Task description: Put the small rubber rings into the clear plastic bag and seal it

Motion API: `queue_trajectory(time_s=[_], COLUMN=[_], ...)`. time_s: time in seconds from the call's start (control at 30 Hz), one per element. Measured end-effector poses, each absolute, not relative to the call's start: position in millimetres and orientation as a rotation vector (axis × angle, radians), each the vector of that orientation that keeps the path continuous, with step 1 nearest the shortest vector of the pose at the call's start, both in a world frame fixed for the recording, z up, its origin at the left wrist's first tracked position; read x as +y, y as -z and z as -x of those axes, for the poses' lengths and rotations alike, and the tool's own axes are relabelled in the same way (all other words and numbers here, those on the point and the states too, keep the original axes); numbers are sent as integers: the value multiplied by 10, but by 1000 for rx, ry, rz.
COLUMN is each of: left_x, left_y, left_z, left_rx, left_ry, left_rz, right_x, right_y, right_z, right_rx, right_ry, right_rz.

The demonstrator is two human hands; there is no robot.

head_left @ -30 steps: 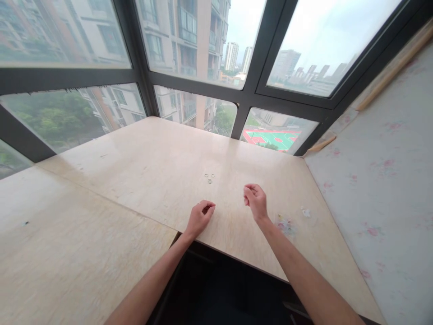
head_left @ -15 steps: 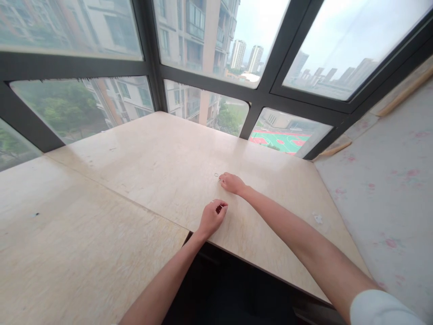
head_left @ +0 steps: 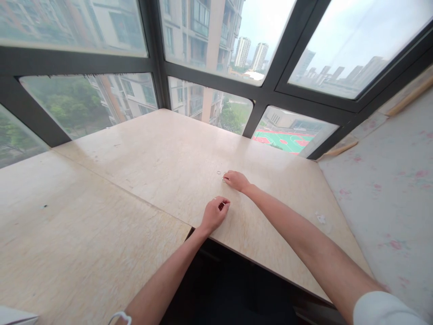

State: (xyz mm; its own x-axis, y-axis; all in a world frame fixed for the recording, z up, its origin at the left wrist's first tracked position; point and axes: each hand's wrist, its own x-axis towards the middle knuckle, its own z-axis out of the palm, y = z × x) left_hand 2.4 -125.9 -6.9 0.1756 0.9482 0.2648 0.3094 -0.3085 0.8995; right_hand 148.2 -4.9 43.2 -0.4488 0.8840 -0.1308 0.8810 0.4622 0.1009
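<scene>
My right hand [head_left: 237, 181] reaches over the pale marbled tabletop [head_left: 176, 153], thumb and fingers pinched at a thin small metal ring [head_left: 223, 181]. Just beyond its fingertips lies another thin ring [head_left: 218, 172], flat on the surface. Part of a further ring shows against the fingers. Nearer to me, my left hand [head_left: 215, 214] rests by the table's front edge with its fingers curled and thumb meeting the fingertips. Whatever may be inside that curl is too small or hidden to make out.
A crumpled white scrap [head_left: 320, 219] lies to the right, near the flowered wall [head_left: 382, 212]. Far left is a tiny dark piece [head_left: 44, 206]; a white object [head_left: 16, 316] enters at the bottom-left corner. Dark window frames [head_left: 216, 76] border the tabletop's back.
The view has shifted slightly, bringing the white corner object into sight. A ring beside my right fingertips shows more distinctly now. My left hand keeps its curled pose.
</scene>
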Motion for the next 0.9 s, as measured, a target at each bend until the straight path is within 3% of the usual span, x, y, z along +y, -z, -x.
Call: queue_trajectory(time_s=[0.53,0.9], left_x=[-1265,-1256], left_y=[19,27], left_z=[-23,-12], left_rx=[1214,1214], left_ry=[-1123,-1116], left_rz=[-1768,-1789], right_x=[-138,-154], right_y=[-486,-416], right_z=[-1638,-1745], right_rx=[2524,2569], right_ry=[17,280], right_rz=[-1545,-1720])
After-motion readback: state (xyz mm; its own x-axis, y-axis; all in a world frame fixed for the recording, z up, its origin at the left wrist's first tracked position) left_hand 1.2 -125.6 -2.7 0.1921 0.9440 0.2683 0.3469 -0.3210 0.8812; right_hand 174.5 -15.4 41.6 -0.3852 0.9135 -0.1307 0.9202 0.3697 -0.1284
